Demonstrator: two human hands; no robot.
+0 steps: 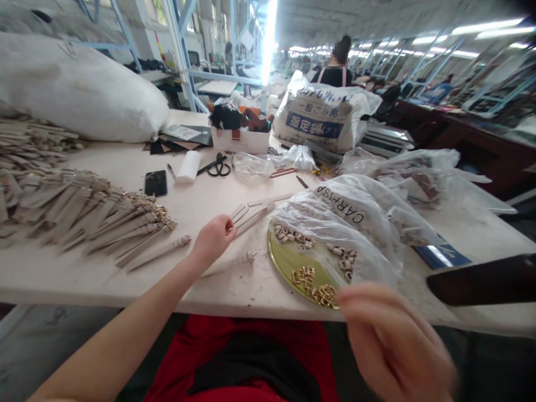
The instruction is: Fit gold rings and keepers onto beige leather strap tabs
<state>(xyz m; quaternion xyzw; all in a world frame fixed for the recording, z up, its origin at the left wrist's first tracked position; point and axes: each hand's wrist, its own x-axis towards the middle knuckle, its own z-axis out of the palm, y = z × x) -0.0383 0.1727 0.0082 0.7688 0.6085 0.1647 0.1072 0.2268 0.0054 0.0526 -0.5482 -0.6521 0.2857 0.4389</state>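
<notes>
My left hand [214,237] is closed in a pinch on a thin beige strap [254,219] at the middle of the table. A finished-looking strap with rings [234,263] lies just below it, and another strap [161,252] to its left. My right hand [389,335] is blurred by motion near the table's front edge, beside the round green tray [277,258]; what its fingers hold, if anything, is hidden. Gold buckles [320,293] and small beige loops [345,259] lie on the tray, partly under a clear plastic bag [355,215] with writing.
A large pile of straps [84,209] covers the left side. Farther back are a phone [156,183], scissors [219,166], a white box [240,139] and a stuffed sack [320,114]. A dark bar [481,282] juts in at right. A person [335,70] is beyond the table.
</notes>
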